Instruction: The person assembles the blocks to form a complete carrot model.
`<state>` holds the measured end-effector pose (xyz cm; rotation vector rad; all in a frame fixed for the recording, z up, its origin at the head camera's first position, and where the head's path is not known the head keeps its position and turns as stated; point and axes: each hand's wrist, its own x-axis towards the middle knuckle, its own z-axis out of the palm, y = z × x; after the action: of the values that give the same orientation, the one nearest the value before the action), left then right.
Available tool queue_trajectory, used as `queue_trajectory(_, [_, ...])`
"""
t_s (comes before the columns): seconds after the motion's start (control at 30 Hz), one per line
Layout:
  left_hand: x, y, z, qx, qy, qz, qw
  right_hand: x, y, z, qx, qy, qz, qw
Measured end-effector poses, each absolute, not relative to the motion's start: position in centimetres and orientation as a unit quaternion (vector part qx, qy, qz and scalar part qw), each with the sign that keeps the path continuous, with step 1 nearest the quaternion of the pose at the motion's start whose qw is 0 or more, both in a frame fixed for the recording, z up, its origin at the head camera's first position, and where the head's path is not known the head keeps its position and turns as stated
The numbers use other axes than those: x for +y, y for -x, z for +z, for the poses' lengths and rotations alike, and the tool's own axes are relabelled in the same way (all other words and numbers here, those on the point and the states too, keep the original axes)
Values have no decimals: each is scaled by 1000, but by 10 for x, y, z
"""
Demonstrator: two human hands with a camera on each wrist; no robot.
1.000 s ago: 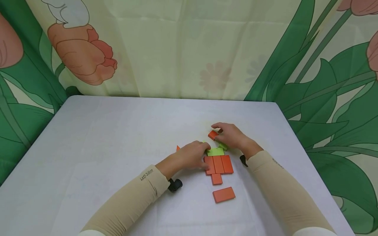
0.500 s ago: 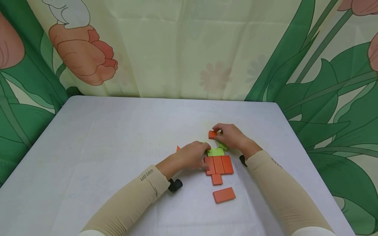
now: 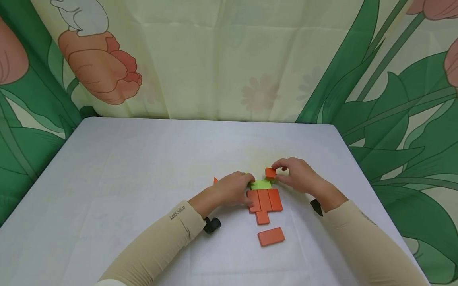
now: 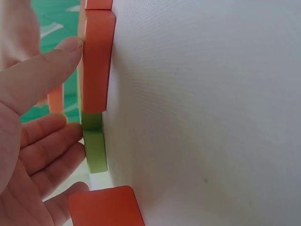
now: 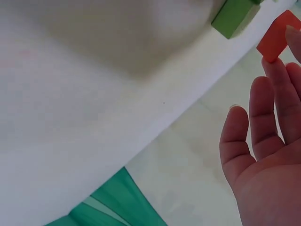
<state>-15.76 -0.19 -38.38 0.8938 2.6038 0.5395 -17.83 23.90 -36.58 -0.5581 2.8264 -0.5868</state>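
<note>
My right hand (image 3: pixel 300 174) pinches a small orange block (image 3: pixel 270 173) between thumb and fingertips, close above the far end of a flat block arrangement. In the right wrist view that orange block (image 5: pixel 273 40) is beside a green block (image 5: pixel 235 19). Three orange blocks (image 3: pixel 264 200) lie side by side, with a light green block (image 3: pixel 261 185) behind them and a small orange block (image 3: pixel 262 217) in front. My left hand (image 3: pixel 232 190) rests along the arrangement's left side. In the left wrist view, its thumb touches an orange block (image 4: pixel 96 61) and its fingertips reach a green block (image 4: pixel 95 150).
A loose orange rectangular block (image 3: pixel 271 237) lies nearer the front of the white table (image 3: pixel 143 178). An orange pointed piece (image 3: pixel 215 180) peeks out behind the left hand. A patterned cloth (image 3: pixel 214 59) hangs behind the table.
My right hand has moved right and a little nearer with the small orange block in its pinch. The left hand and the other visible blocks stay where they were.
</note>
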Motion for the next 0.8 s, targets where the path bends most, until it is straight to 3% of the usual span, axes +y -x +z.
queue_trajectory(0.37, [0,157,-385,917,-309,186,168,250,123,-367,951,220,-191,107])
queue_trajectory(0.8, [-1,158,-388,918,-315,181,160,249,91,-372,942,266,-181,96])
